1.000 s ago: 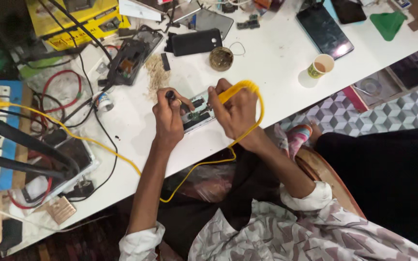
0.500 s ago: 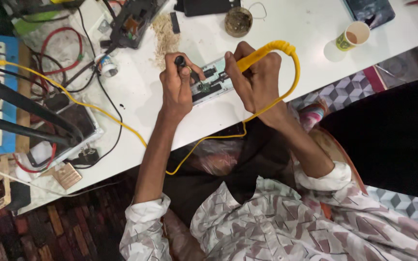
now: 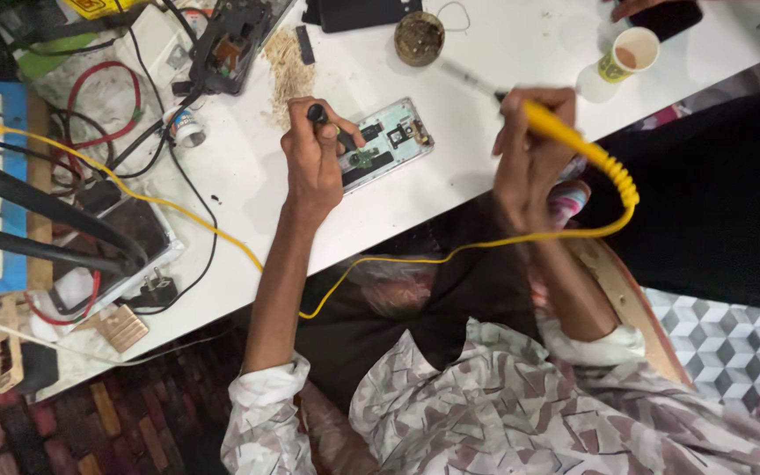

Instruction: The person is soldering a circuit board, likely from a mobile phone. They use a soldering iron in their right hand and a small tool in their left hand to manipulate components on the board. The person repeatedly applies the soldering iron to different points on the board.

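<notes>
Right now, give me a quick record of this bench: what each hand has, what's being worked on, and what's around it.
left hand: grips a black tool, tip down on the opened phone
right hand: lifted off the phone, holds a yellow soldering iron
opened phone: back off, flat on the white table
yellow cord: coiled at the handle, runs left across the bench
brown tin: beyond the phone
paper cup: far right
</notes>
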